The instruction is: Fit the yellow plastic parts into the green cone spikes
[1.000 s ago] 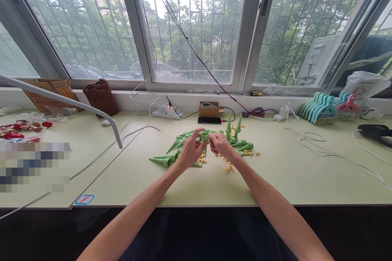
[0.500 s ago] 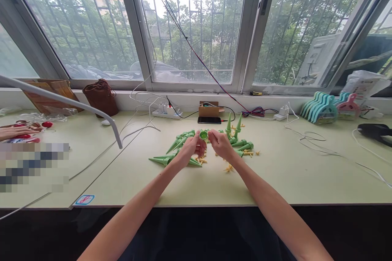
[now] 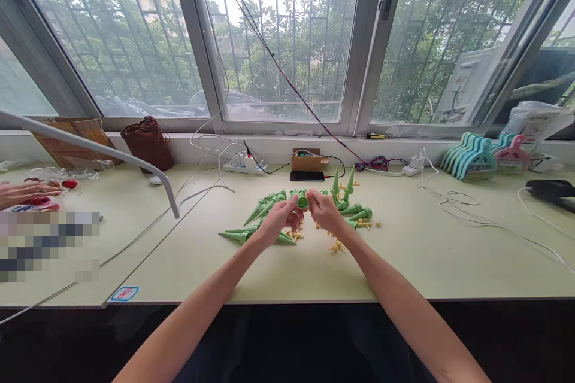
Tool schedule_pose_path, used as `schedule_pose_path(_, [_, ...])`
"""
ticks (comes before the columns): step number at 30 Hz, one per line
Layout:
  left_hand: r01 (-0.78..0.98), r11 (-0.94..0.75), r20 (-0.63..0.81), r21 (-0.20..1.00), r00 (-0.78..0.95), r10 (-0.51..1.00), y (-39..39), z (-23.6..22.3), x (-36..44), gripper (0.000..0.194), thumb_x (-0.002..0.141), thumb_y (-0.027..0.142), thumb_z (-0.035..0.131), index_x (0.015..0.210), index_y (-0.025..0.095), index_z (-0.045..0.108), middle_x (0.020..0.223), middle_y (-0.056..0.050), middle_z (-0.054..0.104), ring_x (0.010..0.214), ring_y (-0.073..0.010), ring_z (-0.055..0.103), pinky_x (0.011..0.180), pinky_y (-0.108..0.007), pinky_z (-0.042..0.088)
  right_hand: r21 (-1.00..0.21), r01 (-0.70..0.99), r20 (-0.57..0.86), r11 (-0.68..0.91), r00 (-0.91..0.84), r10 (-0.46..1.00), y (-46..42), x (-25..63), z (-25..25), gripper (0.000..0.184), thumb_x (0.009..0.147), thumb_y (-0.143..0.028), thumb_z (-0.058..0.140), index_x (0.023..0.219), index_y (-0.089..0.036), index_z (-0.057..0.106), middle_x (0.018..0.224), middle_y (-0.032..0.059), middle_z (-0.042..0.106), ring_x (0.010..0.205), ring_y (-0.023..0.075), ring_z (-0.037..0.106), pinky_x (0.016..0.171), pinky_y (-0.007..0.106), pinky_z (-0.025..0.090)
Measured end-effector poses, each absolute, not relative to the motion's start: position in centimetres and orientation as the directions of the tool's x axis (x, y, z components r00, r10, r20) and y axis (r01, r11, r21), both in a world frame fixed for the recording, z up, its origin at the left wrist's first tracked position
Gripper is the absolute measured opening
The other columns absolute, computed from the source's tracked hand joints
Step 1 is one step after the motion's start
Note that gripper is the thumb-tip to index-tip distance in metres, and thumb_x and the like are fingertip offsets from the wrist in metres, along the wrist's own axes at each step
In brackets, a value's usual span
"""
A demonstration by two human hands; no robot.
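A green plastic watering spike (image 3: 302,199) is held above the middle of the table, its round open end turned toward me. My left hand (image 3: 282,215) is closed on it from the left. My right hand (image 3: 324,209) pinches close against its right side; what lies between those fingertips is hidden. More green spikes (image 3: 242,234) lie to the left of my hands, and others (image 3: 359,213) lie to the right. Two spikes (image 3: 342,184) stand with their points up behind my right hand. Small yellow plastic pieces (image 3: 336,246) are scattered below and around my hands.
Behind the spikes are a black phone (image 3: 306,176) and a small cardboard box (image 3: 307,161). A white lamp arm (image 3: 153,169) crosses the left side. Another person's hand (image 3: 27,193) rests by red items. Turquoise hangers (image 3: 471,158) and white cables (image 3: 476,218) are at right.
The spike has been tipped so that its open end faces me, and my left fingers have curled in around it. Another person's hand has appeared at the left edge.
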State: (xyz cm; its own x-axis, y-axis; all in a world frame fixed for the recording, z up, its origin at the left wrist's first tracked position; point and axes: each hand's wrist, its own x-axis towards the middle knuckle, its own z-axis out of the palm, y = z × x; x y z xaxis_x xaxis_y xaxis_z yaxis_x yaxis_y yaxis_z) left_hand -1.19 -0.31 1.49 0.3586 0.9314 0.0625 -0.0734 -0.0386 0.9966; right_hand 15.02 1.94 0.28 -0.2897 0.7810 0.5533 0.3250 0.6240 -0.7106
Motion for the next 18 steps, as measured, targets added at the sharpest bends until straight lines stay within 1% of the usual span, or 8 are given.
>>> schedule_pose_path(5, [-0.05, -0.102, 0.113, 0.994, 0.359, 0.926, -0.5, 1.55, -1.02, 0.045, 0.08, 0.059, 0.056, 0.081, 0.013, 0.056, 0.076, -0.003, 0.058, 0.05, -0.0084, 0.053, 0.041, -0.02, 0.04, -0.731, 0.336, 0.522, 0.593, -0.285, 0.804, 2.18, 15.16, 0.16, 0.035, 0.097, -0.042, 0.032, 0.068, -0.021, 0.037, 0.048, -0.0048, 0.039, 0.045, 0.0111, 0.035, 0.049, 0.025, 0.026])
schedule_pose_path(7, [-0.029, -0.121, 0.123, 0.992, 0.368, 0.922, -0.53, 1.57, -0.99, 0.044, 0.08, 0.057, 0.057, 0.079, 0.014, 0.055, 0.07, -0.001, 0.056, 0.05, -0.0085, 0.053, 0.041, -0.02, 0.04, -0.737, 0.341, 0.509, 0.583, -0.287, 0.812, 2.24, 15.22, 0.2, 0.036, 0.096, -0.041, 0.032, 0.068, -0.021, 0.037, 0.047, -0.0049, 0.039, 0.045, 0.0112, 0.035, 0.048, 0.025, 0.026])
schedule_pose_path(9, [-0.007, -0.145, 0.138, 0.989, 0.371, 0.919, -0.56, 1.58, -1.01, 0.042, 0.079, 0.056, 0.059, 0.076, 0.015, 0.053, 0.061, 0.002, 0.05, 0.05, -0.0091, 0.053, 0.042, -0.02, 0.041, -0.739, 0.348, 0.501, 0.577, -0.289, 0.816, 2.24, 15.25, 0.3, 0.036, 0.096, -0.04, 0.032, 0.066, -0.021, 0.037, 0.046, -0.0049, 0.038, 0.045, 0.0112, 0.035, 0.049, 0.025, 0.026])
schedule_pose_path(11, [0.016, -0.177, 0.159, 0.984, 0.363, 0.918, -0.62, 1.6, -1.05, 0.04, 0.077, 0.054, 0.062, 0.073, 0.016, 0.05, 0.057, 0.004, 0.046, 0.05, -0.0094, 0.053, 0.043, -0.02, 0.042, -0.738, 0.358, 0.495, 0.572, -0.289, 0.819, 2.21, 15.26, 0.42, 0.037, 0.096, -0.04, 0.032, 0.065, -0.021, 0.036, 0.046, -0.0049, 0.038, 0.045, 0.0112, 0.035, 0.049, 0.025, 0.026])
schedule_pose_path(14, [0.068, -0.242, 0.205, 0.968, 0.349, 0.914, -0.69, 1.62, -1.11, 0.038, 0.075, 0.051, 0.066, 0.076, 0.016, 0.05, 0.065, 0.003, 0.052, 0.05, -0.008, 0.054, 0.044, -0.02, 0.043, -0.735, 0.366, 0.488, 0.57, -0.298, 0.821, 2.17, 15.25, 0.5, 0.037, 0.096, -0.039, 0.033, 0.064, -0.02, 0.037, 0.046, -0.0045, 0.039, 0.046, 0.0113, 0.035, 0.049, 0.025, 0.027])
schedule_pose_path(18, [0.158, -0.326, 0.257, 0.932, 0.345, 0.903, -0.57, 1.34, -1.15, 0.037, 0.076, 0.049, 0.064, 0.091, 0.016, 0.056, 0.085, -0.002, 0.058, 0.051, -0.0081, 0.056, 0.041, -0.02, 0.043, -0.741, 0.362, 0.473, 0.565, -0.314, 0.823, 2.21, 15.31, 0.43, 0.037, 0.095, -0.04, 0.033, 0.064, -0.02, 0.039, 0.047, -0.0039, 0.04, 0.046, 0.0116, 0.036, 0.049, 0.025, 0.028])
